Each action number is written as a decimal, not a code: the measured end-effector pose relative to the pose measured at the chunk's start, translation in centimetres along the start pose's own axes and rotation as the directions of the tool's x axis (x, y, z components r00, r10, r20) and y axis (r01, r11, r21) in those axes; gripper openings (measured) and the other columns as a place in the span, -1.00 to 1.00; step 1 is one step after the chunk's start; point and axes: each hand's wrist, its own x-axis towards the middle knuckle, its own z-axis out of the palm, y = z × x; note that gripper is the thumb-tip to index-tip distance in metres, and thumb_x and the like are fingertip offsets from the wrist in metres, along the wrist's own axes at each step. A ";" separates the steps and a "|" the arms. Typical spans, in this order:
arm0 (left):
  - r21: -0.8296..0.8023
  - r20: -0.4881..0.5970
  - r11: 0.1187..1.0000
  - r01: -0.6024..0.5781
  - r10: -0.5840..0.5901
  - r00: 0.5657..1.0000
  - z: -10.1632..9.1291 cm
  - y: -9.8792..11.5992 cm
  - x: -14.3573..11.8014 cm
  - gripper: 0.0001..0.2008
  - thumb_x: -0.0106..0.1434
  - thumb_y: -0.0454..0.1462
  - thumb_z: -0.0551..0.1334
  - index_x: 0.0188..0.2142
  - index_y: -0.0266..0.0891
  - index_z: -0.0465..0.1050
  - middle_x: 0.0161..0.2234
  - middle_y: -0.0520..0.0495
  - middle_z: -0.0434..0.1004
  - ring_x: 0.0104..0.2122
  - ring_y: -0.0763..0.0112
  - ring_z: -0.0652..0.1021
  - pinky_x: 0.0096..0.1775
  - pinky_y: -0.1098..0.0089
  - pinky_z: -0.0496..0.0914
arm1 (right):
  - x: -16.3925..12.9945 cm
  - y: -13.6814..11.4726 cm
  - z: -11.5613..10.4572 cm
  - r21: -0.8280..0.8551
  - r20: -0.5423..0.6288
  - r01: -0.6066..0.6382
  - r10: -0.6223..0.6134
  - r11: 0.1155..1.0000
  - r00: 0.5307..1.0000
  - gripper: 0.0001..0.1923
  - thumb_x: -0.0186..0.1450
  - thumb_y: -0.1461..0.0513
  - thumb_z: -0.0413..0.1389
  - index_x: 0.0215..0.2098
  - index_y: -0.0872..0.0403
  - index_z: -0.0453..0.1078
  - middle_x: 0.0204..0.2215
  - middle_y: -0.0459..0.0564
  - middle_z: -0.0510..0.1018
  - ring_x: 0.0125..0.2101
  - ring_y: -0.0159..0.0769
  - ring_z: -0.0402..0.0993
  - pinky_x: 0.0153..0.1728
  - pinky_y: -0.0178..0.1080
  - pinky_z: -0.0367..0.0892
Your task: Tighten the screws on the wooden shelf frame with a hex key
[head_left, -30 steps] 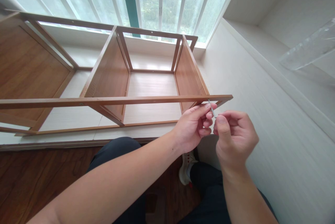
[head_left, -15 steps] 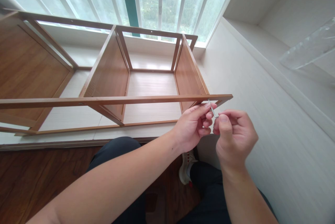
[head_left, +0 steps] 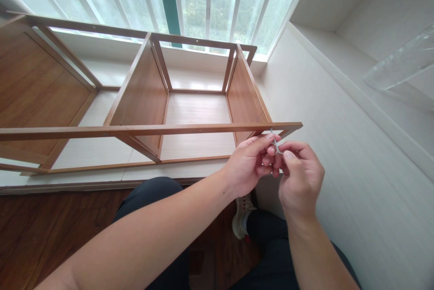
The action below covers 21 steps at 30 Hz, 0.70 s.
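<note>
A thin L-shaped metal hex key (head_left: 275,144) meets the front rail (head_left: 203,128) of a brown wooden shelf frame near the rail's right end. The thumb and fingers of my left hand (head_left: 251,159) are closed around its long arm, just below the rail. My right hand (head_left: 301,175) pinches the short bent end between thumb and fingers. Behind the rail stand wooden panels, the nearest being the right-hand panel (head_left: 246,91). The screw head at the key's tip is too small to make out.
The shelf frame lies on a pale ledge (head_left: 195,114) below a barred window (head_left: 190,5). A pale wall panel (head_left: 339,114) rises close on the right, with a clear plastic-looking object (head_left: 400,62) above it. My shoe (head_left: 241,217) is on the dark wooden floor (head_left: 68,231).
My right hand has moved a little left, closer to my left hand, and the key's bent end has swung with it. My left hand and the frame have hardly shifted.
</note>
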 end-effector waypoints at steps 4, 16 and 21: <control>-0.003 -0.001 1.000 0.003 -0.003 1.000 -0.1 0.0 0.0 -0.69 0.11 -0.15 0.51 -0.28 -0.29 0.54 -0.55 0.15 0.32 -0.62 0.63 0.34 -0.62 0.57 0.20 | 0.0 0.0 0.0 0.012 0.010 -0.008 0.008 1.000 1.000 -0.87 0.32 0.17 0.20 -0.26 0.08 0.48 -0.52 -0.13 0.50 -0.59 -0.40 0.41 -0.62 -0.37 0.24; 0.064 0.031 0.998 -0.004 0.002 1.000 -0.1 0.0 -0.3 -0.72 0.21 -0.12 0.44 -0.25 -0.31 0.56 -0.49 0.12 0.31 -0.58 0.67 0.34 -0.61 0.60 0.07 | 0.0 -0.1 -0.2 -0.062 -0.063 0.126 -0.130 0.990 0.989 -0.78 0.35 0.08 0.21 -0.26 0.09 0.48 -0.50 -0.11 0.52 -0.59 -0.37 0.45 -0.61 -0.34 0.29; 0.056 0.007 0.998 -0.010 0.010 1.000 -0.2 -0.2 -0.2 -0.71 0.17 -0.12 0.46 -0.25 -0.30 0.57 -0.48 0.11 0.31 -0.58 0.67 0.30 -0.61 0.59 0.03 | -0.2 -0.3 -0.2 -0.124 -0.048 0.204 -0.211 0.971 0.976 -0.79 0.33 0.10 0.26 -0.23 0.08 0.48 -0.46 -0.09 0.55 -0.47 -0.29 0.55 -0.49 -0.29 0.41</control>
